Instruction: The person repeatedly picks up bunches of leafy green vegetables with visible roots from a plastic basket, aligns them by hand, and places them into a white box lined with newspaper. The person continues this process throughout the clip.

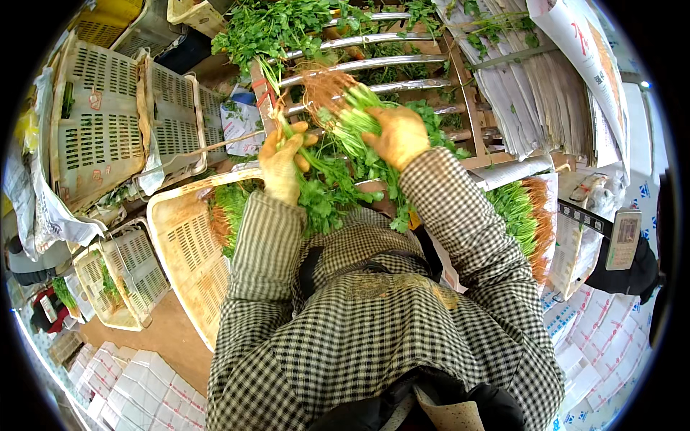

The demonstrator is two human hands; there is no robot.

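Observation:
Both my hands wear yellowish gloves. My right hand (400, 136) grips a bunch of coriander (350, 121) by its pale green stems. The bunch's brown, stringy roots (325, 89) point away from me, and its leaves hang towards my apron. To the left, my left hand (283, 161) is closed around a few thinner coriander stalks (276, 116), roots uppermost and leaves trailing below the fingers. Under and beyond the hands lies a rack of curved metal bars (383, 63) in a wooden frame. A loose heap of coriander (275, 27) covers the rack's far left corner.
A yellowed plastic crate (186, 248) with rooted greens (232, 207) stands at my left. More bundled greens (509, 213) lie at my right. Stacked newspapers (517, 102) fill the far right. Slotted crates (99, 116) stand at far left, and white cartons (148, 382) are piled lower left.

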